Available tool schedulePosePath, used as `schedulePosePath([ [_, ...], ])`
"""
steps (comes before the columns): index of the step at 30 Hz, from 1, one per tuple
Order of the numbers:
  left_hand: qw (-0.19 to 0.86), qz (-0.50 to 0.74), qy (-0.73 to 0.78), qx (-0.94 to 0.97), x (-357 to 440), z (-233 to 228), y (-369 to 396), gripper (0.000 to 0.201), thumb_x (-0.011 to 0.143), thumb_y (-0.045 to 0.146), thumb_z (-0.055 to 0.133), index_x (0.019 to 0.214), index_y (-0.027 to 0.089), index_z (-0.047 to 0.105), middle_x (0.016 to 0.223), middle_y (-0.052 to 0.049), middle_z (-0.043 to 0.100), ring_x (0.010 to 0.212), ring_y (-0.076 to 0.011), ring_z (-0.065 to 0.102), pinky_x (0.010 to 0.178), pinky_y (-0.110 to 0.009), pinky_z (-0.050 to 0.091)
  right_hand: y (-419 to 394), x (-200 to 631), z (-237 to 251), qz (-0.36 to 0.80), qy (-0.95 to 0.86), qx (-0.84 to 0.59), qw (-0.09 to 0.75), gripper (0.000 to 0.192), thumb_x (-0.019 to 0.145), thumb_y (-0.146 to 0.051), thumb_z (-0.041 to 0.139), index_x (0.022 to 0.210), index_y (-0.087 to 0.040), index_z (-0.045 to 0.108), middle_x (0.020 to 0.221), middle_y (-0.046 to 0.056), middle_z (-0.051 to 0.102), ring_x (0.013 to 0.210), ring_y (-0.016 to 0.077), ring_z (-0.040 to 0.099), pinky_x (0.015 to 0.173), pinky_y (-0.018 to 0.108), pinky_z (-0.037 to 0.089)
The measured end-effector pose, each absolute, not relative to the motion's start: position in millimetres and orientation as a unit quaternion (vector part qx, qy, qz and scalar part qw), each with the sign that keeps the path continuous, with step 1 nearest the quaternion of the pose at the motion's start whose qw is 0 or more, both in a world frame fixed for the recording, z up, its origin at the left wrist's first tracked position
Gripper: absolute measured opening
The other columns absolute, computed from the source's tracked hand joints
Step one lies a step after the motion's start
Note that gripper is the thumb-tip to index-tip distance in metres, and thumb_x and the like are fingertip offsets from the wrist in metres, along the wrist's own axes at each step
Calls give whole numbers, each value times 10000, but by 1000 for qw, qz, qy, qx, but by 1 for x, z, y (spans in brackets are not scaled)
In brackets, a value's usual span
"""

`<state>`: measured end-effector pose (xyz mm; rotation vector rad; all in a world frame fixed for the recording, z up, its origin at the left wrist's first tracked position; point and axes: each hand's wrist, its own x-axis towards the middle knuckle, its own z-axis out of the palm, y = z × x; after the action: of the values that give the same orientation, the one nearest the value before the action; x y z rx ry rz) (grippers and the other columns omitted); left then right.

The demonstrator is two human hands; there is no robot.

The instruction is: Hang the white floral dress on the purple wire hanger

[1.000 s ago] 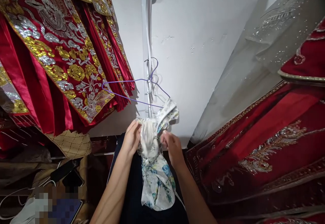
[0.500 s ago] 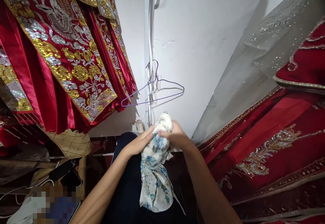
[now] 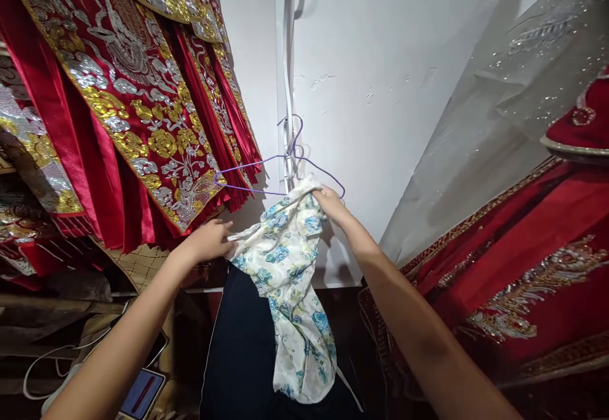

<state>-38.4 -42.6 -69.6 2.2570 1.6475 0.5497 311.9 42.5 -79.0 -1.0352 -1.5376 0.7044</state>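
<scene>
A white cloth garment with blue and green flowers [image 3: 285, 255] is stretched between my hands, and its lower part hangs down over my dark trousers. My left hand [image 3: 212, 240] grips its left edge, with part of the fingers hidden behind the fabric. At the upper right corner, my right hand [image 3: 332, 204] pinches the cloth, thumb in front. Just behind the garment's top edge hangs a purple wire hanger [image 3: 257, 168], hooked near a white strap on the wall. Cloth and right hand cover part of its lower bar.
Red embroidered garments with gold and silver sequins [image 3: 162, 144] hang at left. On the right are a sheer sparkling veil-like fabric [image 3: 457, 153] and a red beaded garment [image 3: 523, 268]. A phone [image 3: 143, 393] with its screen lit lies at lower left, near a white cable [image 3: 28, 369].
My hands have moved apart, the left one outward and the right one up. The bunched floral garment is now spread wide and raised in front of the hanger.
</scene>
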Motion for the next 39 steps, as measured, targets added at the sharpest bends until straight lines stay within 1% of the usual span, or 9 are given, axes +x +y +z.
schedulePosePath([
  [3, 102, 159, 644, 741, -44, -64, -48, 287, 750, 455, 657, 585, 224, 615, 1134, -209, 725, 1172, -401, 616, 1028, -462, 435, 46, 313, -96, 284, -671, -457, 510, 226, 750, -364, 551, 748, -156, 641, 716, 31, 646, 720, 185, 567, 679, 284, 430],
  [7, 12, 73, 730, 679, -30, -57, -62, 462, 949, 435, 334, 906, 155, 698, 1022, -270, 716, 983, -434, 689, 836, -522, 501, 27, 347, -100, 234, -676, -475, 513, 133, 698, -293, 571, 673, -167, 605, 671, 0, 587, 680, 163, 490, 651, 274, 368],
  [10, -34, 105, 707, 699, -16, -47, -59, 555, 980, 427, 238, 956, 126, 703, 1006, -271, 717, 982, -418, 694, 839, -490, 506, 8, 373, -89, 193, -696, -479, 500, 131, 718, -268, 523, 681, -167, 598, 667, -3, 560, 670, 158, 469, 630, 270, 346],
  [17, 3, 59, 718, 694, 3, -16, -15, 566, 904, 609, 410, 960, 130, 707, 1076, -269, 719, 1006, -433, 685, 809, -461, 514, -19, 387, -65, 178, -731, -467, 464, 131, 731, -247, 490, 685, -172, 586, 639, -13, 515, 630, 142, 431, 589, 254, 314],
  [24, -44, 98, 639, 762, 13, 3, -6, 426, 915, 533, 450, 857, 186, 689, 920, -181, 741, 890, -329, 703, 788, -371, 514, -33, 375, -68, 179, -737, -455, 466, 157, 702, -180, 459, 728, -178, 613, 689, -9, 590, 687, 161, 527, 621, 252, 357],
  [27, 3, 69, 661, 747, 7, 2, -3, 330, 864, 477, 549, 766, 195, 689, 817, -157, 737, 836, -318, 702, 779, -363, 514, -37, 371, -67, 162, -731, -466, 472, 238, 683, -153, 447, 789, -180, 659, 742, -4, 645, 734, 174, 569, 658, 256, 382],
  [30, 44, 52, 674, 735, -1, -3, 5, 203, 785, 373, 643, 692, 198, 686, 785, -147, 742, 761, -302, 697, 735, -350, 513, -40, 370, -66, 152, -730, -472, 470, 164, 713, -167, 457, 726, -185, 620, 664, -15, 586, 676, 159, 525, 614, 253, 349],
  [34, 3, 76, 687, 723, -1, -1, 11, 127, 752, 237, 613, 698, 167, 704, 842, -196, 741, 810, -332, 697, 763, -374, 506, -43, 369, -66, 169, -727, -475, 466, 155, 728, -186, 472, 732, -185, 627, 665, -10, 595, 666, 164, 525, 606, 259, 344],
  [39, -54, 231, 596, 767, 16, 22, 0, 298, 840, 200, 461, 889, 158, 752, 895, -133, 742, 855, -285, 679, 837, -365, 499, -43, 364, -70, 195, -734, -467, 453, 280, 656, -135, 442, 795, -183, 681, 769, 7, 684, 761, 194, 602, 665, 266, 398],
])
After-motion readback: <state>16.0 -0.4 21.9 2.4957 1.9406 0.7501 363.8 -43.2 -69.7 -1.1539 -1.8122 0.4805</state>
